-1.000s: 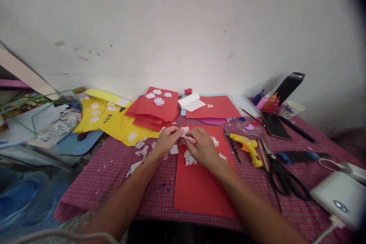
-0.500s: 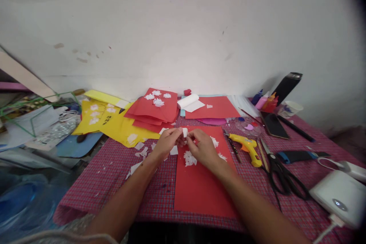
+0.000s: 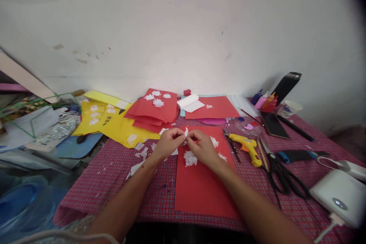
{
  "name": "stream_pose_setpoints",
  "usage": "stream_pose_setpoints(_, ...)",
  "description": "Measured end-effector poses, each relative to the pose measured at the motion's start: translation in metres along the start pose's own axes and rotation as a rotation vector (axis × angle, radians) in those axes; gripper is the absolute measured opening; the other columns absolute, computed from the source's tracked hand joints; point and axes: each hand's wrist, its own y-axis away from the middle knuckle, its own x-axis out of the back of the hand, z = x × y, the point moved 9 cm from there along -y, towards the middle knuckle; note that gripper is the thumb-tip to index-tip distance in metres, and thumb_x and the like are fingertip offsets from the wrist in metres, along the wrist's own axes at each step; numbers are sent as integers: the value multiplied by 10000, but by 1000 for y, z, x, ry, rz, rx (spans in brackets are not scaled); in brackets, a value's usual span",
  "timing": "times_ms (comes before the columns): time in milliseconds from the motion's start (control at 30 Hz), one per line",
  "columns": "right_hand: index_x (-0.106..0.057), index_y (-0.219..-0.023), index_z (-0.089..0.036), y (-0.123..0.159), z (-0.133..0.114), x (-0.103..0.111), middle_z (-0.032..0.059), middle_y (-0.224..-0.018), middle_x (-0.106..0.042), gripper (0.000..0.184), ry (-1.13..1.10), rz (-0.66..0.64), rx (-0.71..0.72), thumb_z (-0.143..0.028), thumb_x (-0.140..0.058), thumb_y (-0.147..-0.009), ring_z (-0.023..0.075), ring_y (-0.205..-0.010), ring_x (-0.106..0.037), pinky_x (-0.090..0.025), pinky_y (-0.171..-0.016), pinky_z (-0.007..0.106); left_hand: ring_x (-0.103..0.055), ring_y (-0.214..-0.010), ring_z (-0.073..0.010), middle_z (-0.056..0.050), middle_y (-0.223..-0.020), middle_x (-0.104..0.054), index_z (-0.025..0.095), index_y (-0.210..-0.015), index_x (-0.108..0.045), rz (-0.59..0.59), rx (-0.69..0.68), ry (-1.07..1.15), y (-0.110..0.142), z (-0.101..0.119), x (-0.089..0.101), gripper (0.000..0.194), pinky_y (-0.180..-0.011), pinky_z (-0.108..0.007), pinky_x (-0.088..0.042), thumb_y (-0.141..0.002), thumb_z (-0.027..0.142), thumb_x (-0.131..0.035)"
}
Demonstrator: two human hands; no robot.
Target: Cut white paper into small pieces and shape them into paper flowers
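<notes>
A small piece of white tissue paper (image 3: 186,131) is pinched between my two hands, narrow and upright at the fingertips. My left hand (image 3: 170,143) is closed on it from the left. From the right, my right hand (image 3: 203,146) grips the same piece with thumb and forefinger. Both hands are over the upper part of a red paper sheet (image 3: 203,190). On that sheet, a crumpled white paper flower (image 3: 190,158) lies below my fingers, and more white flowers (image 3: 214,142) show partly behind my right hand. White paper scraps (image 3: 141,152) lie left of the sheet.
A yellow glue gun (image 3: 246,145), black scissors (image 3: 281,175) and a blue-black cutter (image 3: 297,156) lie to the right, near a white power bank (image 3: 339,198). Behind are a white paper roll (image 3: 188,101) and red sheets with flowers (image 3: 158,102). Yellow papers (image 3: 114,124) lie left.
The white paper piece between my fingers has gone from a wider, flat shape to a narrow, twisted or folded one. My left fingers have shifted slightly; the table things have not moved.
</notes>
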Motion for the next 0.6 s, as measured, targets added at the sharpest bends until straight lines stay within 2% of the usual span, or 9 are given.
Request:
stream_pose_setpoints(100, -611, -728, -196, -1, 5, 2, 6, -718, -628, 148, -58, 10, -34, -185, -516, -841, 156, -685, -558, -424, -656, 266, -480, -606, -99, 14, -657, -561, 153, -702, -610, 10, -21, -51, 0, 1, 2, 148, -581, -214, -376, -770, 282, -633)
stream_pose_setpoints(200, -636, -854, -196, -3, 16, 7, 16, -811, -655, 120, -232, 52, -141, -187, -531, -796, 159, -724, -586, -463, -670, 271, -482, -600, -105, 14, -637, -565, 157, -689, -605, 10, -44, -116, 1, 5, 3, 143, -577, -220, -367, -771, 274, -620)
stream_pose_setpoints(333, -620, -1040, -191, -4, 24, -3, 55, -984, -678, 318, -608, -44, -288, -203, -610, -723, 182, -840, -632, -513, -709, 287, -504, -605, -116, 13, -627, -570, 160, -682, -597, -23, -52, -145, 1, 6, 2, 92, -585, -230, -372, -747, 225, -600)
stream_pose_setpoints(433, -647, -938, -174, -2, 29, -10, 24, -794, -667, 217, -720, -98, -380, -237, -653, -729, 156, -687, -615, -504, -650, 284, -514, -608, -118, 10, -630, -575, 162, -683, -593, -41, -55, -131, 1, 3, 1, 89, -589, -233, -377, -751, 218, -581)
stream_pose_setpoints(500, -646, -834, -173, -2, 33, -8, -2, -698, -631, 146, -721, -61, -405, -252, -684, -718, 135, -604, -579, -491, -611, 277, -512, -596, -116, 14, -622, -572, 164, -684, -587, -42, -46, -122, 0, -1, 1, 96, -581, -231, -377, -753, 231, -581)
stream_pose_setpoints(600, -636, -817, -181, -3, 37, -5, -18, -686, -618, 165, -721, 4, -404, -251, -714, -690, 124, -588, -564, -481, -590, 265, -510, -590, -118, 18, -613, -564, 167, -675, -577, -34, -39, -140, -1, -5, 2, 102, -576, -231, -377, -744, 242, -590)
